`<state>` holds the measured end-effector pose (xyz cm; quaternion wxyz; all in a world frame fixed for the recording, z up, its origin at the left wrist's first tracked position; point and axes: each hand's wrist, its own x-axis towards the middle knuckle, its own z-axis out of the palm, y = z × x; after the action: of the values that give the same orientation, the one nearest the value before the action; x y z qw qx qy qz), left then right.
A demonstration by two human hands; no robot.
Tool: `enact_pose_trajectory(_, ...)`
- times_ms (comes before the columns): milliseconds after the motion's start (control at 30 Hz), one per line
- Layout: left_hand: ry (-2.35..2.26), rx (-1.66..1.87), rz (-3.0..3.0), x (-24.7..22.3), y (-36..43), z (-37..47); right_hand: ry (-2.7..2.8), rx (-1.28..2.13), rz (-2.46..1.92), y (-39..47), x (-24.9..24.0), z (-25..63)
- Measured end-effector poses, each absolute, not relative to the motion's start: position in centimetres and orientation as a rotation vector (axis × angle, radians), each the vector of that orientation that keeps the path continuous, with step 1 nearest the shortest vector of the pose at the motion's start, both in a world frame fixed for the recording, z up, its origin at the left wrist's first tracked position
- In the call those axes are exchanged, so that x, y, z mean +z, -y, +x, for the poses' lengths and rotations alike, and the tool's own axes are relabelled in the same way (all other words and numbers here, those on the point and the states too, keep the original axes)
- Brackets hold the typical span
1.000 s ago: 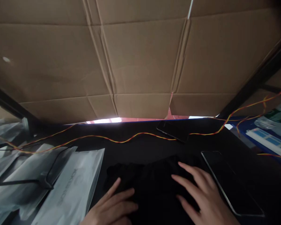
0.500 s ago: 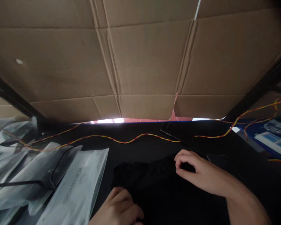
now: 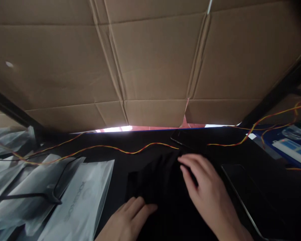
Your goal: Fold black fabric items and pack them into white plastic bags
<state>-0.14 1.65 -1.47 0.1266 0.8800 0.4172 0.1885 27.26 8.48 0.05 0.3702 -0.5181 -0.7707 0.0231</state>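
Observation:
A piece of black cloth (image 3: 163, 190) lies bunched in front of me on a dark surface, and its outline is hard to make out. My right hand (image 3: 203, 187) has its thumb and fingers closed on the raised far right part of it. Lower down, my left hand (image 3: 130, 217) rests on the near left part, fingers curled together into the fabric and thumb pointing right. A dark phone (image 3: 251, 197) lies just right of my right hand. Another dark phone (image 3: 182, 137) is behind the cloth, partly covered.
On the left lie a frosted plastic packet (image 3: 76, 197) and several clear bags (image 3: 37, 187), crossed by a black strap (image 3: 20, 196). A red-yellow twisted wire (image 3: 130, 152) runs along the back. Cardboard (image 3: 153, 60) hangs behind. At right stands a blue bin (image 3: 281, 147).
My right hand has moved left and nearer the middle, lifting the cloth's far part into a fold over the wire. More of the right phone shows. My left thumb has come out to the right.

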Motion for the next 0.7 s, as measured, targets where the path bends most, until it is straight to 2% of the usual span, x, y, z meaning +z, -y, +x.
enact_pose_trajectory(133,-1.417,0.671,2.516,-2.1,-2.3,0.6,2.099,0.121,-1.375,-4.5,-4.4,28.0)
enact_pose_trajectory(233,-1.590,0.614,2.578,-3.6,-2.9,0.2,2.278,0.096,-1.381,-3.4,-6.3,29.5)
enact_pose_trajectory(433,-1.916,0.320,2.476,-4.2,-2.6,-2.7,2.391,0.133,-1.358,-2.5,-4.1,31.6)
enact_pose_trajectory(567,-1.682,0.358,2.681,-1.9,-1.5,-1.4,2.223,-0.002,-1.390,-3.0,-3.0,30.4)
enact_pose_trajectory(700,-1.384,0.306,2.716,-2.2,-1.5,0.8,2.264,-0.001,-1.471,-4.4,-5.4,29.0)
